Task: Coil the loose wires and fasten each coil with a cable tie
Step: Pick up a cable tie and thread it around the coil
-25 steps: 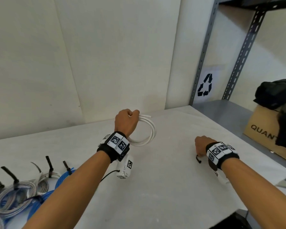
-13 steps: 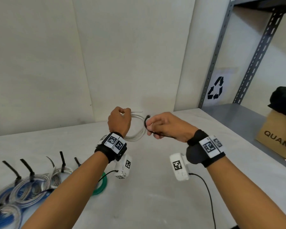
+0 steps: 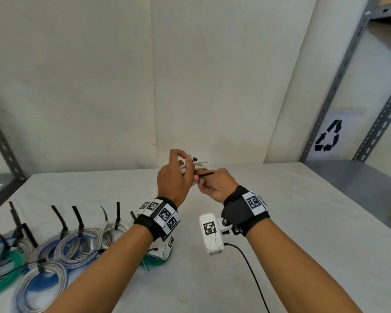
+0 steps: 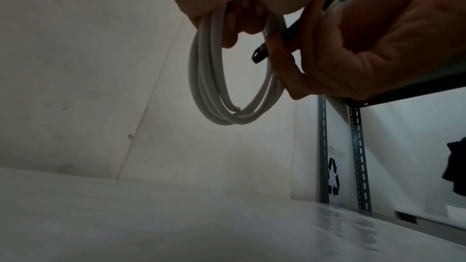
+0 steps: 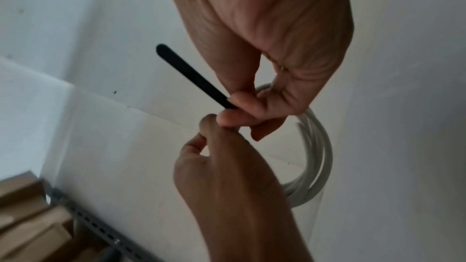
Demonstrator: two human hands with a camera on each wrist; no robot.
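My left hand [image 3: 173, 177] holds a coil of white wire [image 3: 198, 164] up above the white table [image 3: 280, 222], near the back wall. The fingers are curled round the top of the coil [image 4: 209, 87], whose loops hang free below. My right hand [image 3: 215, 187] pinches a black cable tie [image 3: 204, 174] and holds it against the coil, close to the left hand. The tie's head [image 4: 258, 56] pokes out between the fingers. Its tail [image 5: 186, 71] sticks out free from the right hand's fingertips [image 5: 239, 105].
Several tied coils [image 3: 77, 242] in grey, blue and green [image 3: 2, 269], with black ties standing up, lie at the table's left front. A metal shelf upright [image 3: 339, 75] and a recycling sign [image 3: 327, 136] stand at the right. Cardboard boxes [image 5: 25, 216] sit beyond.
My right hand came over from the table's right side with the tie and met the coil. Both hands have risen and closed together, and the tie now lies against the coil.
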